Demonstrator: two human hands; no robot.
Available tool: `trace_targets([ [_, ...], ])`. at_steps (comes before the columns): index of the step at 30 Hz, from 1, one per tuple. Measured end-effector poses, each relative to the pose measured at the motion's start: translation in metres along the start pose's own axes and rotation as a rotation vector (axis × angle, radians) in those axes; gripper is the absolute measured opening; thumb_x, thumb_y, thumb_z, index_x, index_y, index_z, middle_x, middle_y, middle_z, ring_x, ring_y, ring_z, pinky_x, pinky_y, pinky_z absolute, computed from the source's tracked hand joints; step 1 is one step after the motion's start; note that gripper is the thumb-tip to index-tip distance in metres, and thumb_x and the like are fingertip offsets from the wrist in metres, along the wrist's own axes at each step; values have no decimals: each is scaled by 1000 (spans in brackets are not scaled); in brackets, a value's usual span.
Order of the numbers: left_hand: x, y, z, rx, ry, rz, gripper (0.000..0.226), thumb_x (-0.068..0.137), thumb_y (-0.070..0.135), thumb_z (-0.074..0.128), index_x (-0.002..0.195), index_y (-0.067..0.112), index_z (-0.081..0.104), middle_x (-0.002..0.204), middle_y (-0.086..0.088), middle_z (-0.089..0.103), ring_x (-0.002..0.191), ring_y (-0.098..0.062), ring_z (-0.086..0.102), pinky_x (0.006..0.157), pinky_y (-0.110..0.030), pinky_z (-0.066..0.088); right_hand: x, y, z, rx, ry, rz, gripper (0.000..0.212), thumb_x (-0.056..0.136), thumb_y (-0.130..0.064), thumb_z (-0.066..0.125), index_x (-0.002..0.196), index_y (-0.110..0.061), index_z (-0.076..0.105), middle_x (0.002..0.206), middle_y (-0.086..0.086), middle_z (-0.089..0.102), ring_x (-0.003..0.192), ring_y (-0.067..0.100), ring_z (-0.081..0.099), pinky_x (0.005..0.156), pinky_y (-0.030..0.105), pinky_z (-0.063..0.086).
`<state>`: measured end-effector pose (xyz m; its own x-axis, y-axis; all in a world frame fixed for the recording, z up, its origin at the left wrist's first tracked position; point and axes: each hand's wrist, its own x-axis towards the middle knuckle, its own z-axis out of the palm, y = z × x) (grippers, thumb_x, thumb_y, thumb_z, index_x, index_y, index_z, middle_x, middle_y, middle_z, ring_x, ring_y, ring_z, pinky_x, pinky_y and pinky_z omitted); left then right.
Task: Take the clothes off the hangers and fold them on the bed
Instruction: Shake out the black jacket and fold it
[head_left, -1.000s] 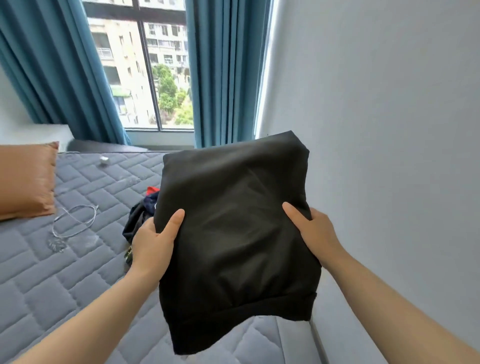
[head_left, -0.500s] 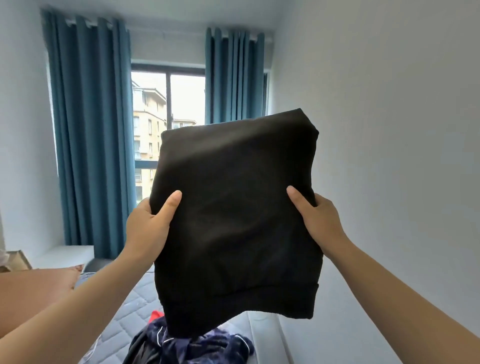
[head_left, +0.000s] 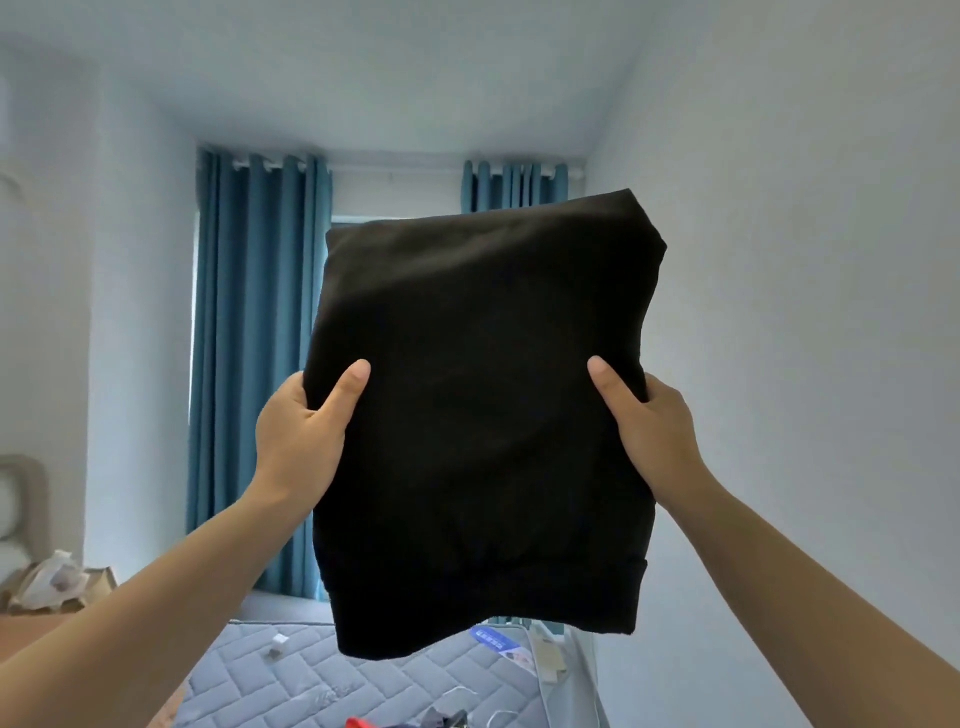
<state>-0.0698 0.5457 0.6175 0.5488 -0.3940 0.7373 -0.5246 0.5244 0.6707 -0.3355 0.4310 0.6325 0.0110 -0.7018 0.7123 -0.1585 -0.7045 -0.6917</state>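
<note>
I see folded black fabric garment (head_left: 478, 415) held above grey quilted bed (head_left: 322, 686); left grip (head_left: 298, 441), right grip (head_left: 654, 431) each pinch a side (thumbs in front). I'd lower it level, both sides pinched.

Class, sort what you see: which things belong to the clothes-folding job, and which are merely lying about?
Job: folded black fabric garment, gripped by left hand and right hand; grey quilted bed mattress; red and dark clothes at the bottom edge.

Lying about: small white box on the mattress; blue-labelled packet; brown cardboard box with white bag; teal pleated curtains.
</note>
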Motion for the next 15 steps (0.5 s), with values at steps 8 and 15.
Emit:
trace_targets([
  [8,33,-8,-61,39,45,33,44,76,65,54,86,22,62,85,3,66,81,-12,63,71,-28,52,-6,-31,64,36,1,-17,33,84,-67,48,82,-35,57,84,-19,64,77,3,61,61,11,39],
  [15,37,-12,-94,156,118,35,36,82,60,53,86,24,58,85,6,63,78,-10,59,63,-18,44,-11,-37,105,178,-80,-35,43,71,-76,48,79,-35,61,74,-29,66,73,-15,60,51,1,42],
])
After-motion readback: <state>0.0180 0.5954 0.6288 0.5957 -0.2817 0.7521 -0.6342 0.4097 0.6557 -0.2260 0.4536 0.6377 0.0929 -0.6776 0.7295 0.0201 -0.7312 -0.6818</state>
